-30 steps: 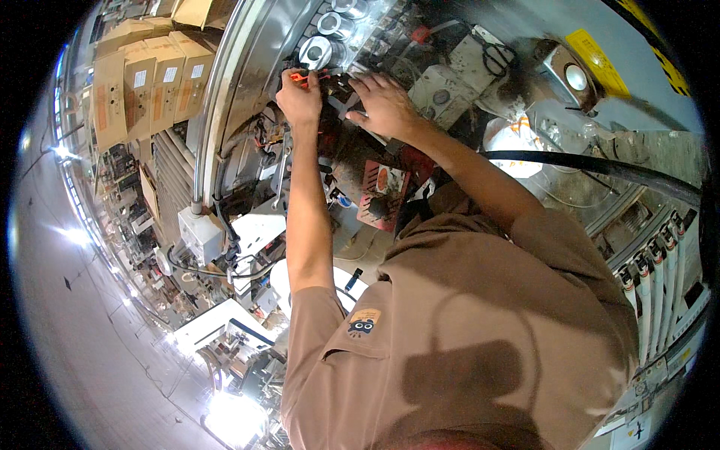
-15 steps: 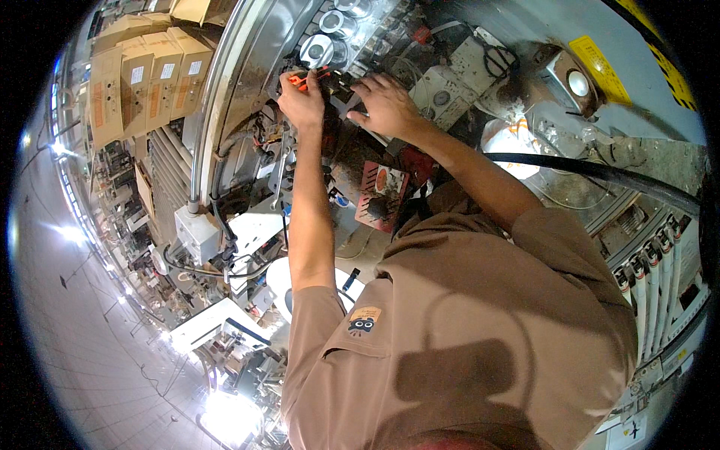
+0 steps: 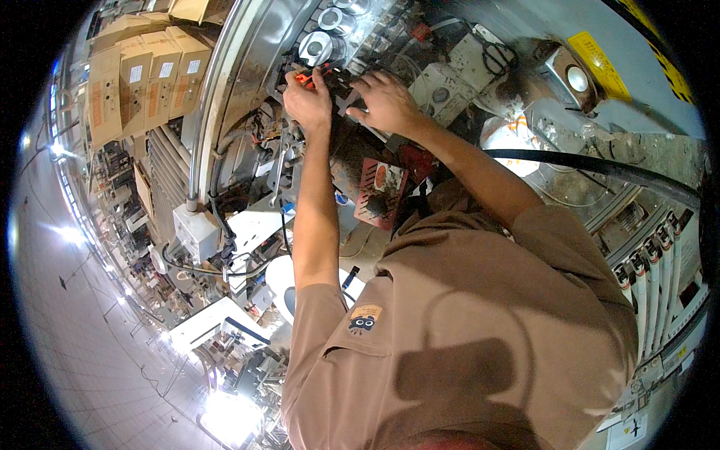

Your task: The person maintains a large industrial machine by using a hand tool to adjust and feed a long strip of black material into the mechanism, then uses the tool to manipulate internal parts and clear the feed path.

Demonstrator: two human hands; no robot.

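Near the silver cylinders [image 3: 315,48], the left hand [image 3: 308,103] pinched an orange piece [image 3: 303,78], its outline hard to make out against dark machinery [image 3: 340,91]. Whether the partly spread right hand [image 3: 386,103] gripped anything could not be told. Cardboard boxes [image 3: 150,82] stood beyond a metal rail [image 3: 203,129].

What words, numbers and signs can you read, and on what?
None can be read clearly.
White paper labels and orange print on tan cardboard boxes: too small.
Yellow rectangular sticker on the grey metal wall: too blurred.
Orange cartoon badge on the brown cloth shirt: too small.
White panel, bottom right: too blurred.
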